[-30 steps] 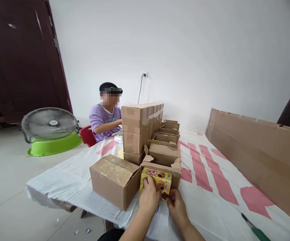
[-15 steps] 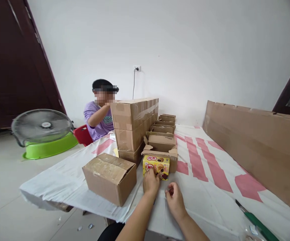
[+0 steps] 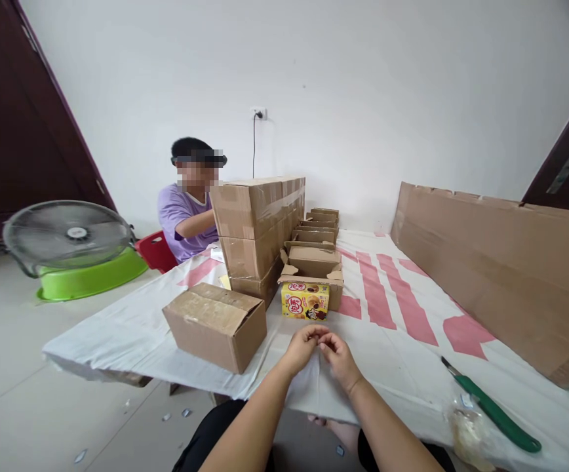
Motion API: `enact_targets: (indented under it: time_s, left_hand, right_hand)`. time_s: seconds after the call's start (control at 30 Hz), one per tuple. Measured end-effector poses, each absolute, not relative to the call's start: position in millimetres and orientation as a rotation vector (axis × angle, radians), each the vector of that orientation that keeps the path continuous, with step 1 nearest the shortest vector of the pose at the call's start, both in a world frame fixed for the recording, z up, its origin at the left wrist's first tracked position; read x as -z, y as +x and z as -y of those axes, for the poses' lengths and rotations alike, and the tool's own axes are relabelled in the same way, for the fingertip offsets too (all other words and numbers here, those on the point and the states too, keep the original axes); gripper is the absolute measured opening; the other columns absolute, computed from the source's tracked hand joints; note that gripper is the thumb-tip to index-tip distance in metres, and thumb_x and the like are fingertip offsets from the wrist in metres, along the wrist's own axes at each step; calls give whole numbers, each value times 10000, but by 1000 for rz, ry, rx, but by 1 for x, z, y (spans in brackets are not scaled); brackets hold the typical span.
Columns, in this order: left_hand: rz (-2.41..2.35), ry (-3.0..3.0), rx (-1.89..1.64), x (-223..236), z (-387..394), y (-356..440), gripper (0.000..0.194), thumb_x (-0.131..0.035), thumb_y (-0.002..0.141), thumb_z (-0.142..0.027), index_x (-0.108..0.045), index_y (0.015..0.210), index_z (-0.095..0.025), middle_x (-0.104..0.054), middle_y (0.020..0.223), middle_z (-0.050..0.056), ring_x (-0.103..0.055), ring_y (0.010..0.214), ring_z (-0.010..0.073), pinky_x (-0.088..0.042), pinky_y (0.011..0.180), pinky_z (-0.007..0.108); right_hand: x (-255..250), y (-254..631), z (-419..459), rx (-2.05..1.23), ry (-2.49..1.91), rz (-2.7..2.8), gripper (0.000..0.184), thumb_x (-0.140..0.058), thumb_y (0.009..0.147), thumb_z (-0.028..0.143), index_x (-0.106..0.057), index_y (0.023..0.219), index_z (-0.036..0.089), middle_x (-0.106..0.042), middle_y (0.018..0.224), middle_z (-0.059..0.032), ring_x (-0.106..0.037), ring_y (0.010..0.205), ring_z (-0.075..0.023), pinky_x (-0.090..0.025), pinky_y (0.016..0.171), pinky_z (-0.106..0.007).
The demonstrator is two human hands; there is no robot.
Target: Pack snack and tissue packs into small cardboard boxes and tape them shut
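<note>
My left hand and my right hand meet over the near part of the table, fingertips touching. The fingers of both are curled and pinched together; whatever they hold, if anything, is too small to make out. Just beyond them stands a yellow snack box with red lettering and pictures of round snacks. It is upright against the front of an open cardboard carton. Left of my hands sits a brown cardboard box with its top flaps down and tape across them.
Taped cartons form a stacked wall, with several open cartons lined up beside it. A person sits behind the stack. At right lie a green-handled knife, a clear plastic bag and a tall cardboard panel.
My left hand has let go of the yellow box and drawn back to meet my right hand. The view has tilted down a little. The person's raised hand has dropped behind the cartons.
</note>
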State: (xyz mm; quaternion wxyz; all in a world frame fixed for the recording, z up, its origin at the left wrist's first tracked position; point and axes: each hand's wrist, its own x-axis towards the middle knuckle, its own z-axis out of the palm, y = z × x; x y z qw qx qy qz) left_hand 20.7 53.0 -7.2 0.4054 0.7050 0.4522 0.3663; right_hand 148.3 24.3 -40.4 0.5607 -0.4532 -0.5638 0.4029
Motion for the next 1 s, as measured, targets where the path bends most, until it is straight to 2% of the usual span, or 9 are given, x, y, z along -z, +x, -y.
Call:
enact_targets:
  time_s: [0.1, 0.2, 0.43, 0.63, 0.77, 0.87, 1.0]
  left_hand:
    - [-1117, 1730, -933, 6, -55, 16, 329, -436, 748, -41, -703, 908, -145, -740, 942, 49, -675, 912, 160, -527, 856, 281]
    - [-1112, 1701, -941, 7, -57, 12, 271, -469, 749, -62, -700, 861, -152, -735, 901, 40, -669, 883, 160, -523, 847, 280]
    - [-1066, 1653, -948, 12, -60, 14, 190, -514, 765, -107, -667, 871, -149, -713, 875, 34, -649, 844, 157, -516, 817, 281]
    - [-1017, 1580, -991, 12, -61, 17, 176, -572, 723, -117, -625, 890, -136, -657, 771, 11, -610, 717, 126, -488, 702, 238]
    - [-1031, 1535, -1083, 10, -63, 18, 145, -586, 687, -125, -573, 828, -156, -576, 680, -34, -560, 646, 105, -447, 642, 212]
    - [-1064, 1506, -1160, 8, -65, 16, 131, -591, 674, -158, -530, 788, -178, -529, 646, -57, -531, 606, 96, -416, 596, 201]
    - [-1072, 1515, -1176, 6, -64, 16, 141, -612, 661, -200, -515, 763, -188, -531, 615, -62, -531, 570, 100, -413, 569, 207]
  right_hand:
    - [40, 150, -25, -1013, -1060, 1301, 335, -617, 724, 551, -556, 754, 222, -405, 516, 74, -347, 477, -106, -317, 476, -242]
    - [41, 151, -26, -1052, -1058, 1263, 355, -605, 730, 572, -537, 769, 226, -362, 502, 88, -310, 464, -100, -285, 464, -238]
    - [41, 151, -26, -1104, -1046, 1234, 332, -634, 713, 536, -533, 751, 223, -399, 530, 78, -331, 486, -100, -282, 476, -239]
    - [39, 151, -24, -1119, -1037, 1235, 319, -642, 711, 521, -552, 748, 217, -405, 534, 77, -340, 493, -100, -289, 484, -242]
    - [41, 152, -25, -1089, -1069, 1196, 350, -647, 696, 544, -558, 739, 207, -440, 531, 71, -380, 492, -101, -315, 488, -240]
    - [41, 155, -27, -1021, -1121, 1112, 384, -579, 730, 595, -513, 730, 217, -453, 522, 70, -394, 480, -102, -323, 475, -234]
    - [37, 155, -28, -967, -1153, 1097, 412, -562, 722, 617, -535, 802, 214, -556, 636, 30, -495, 548, -122, -379, 496, -238]
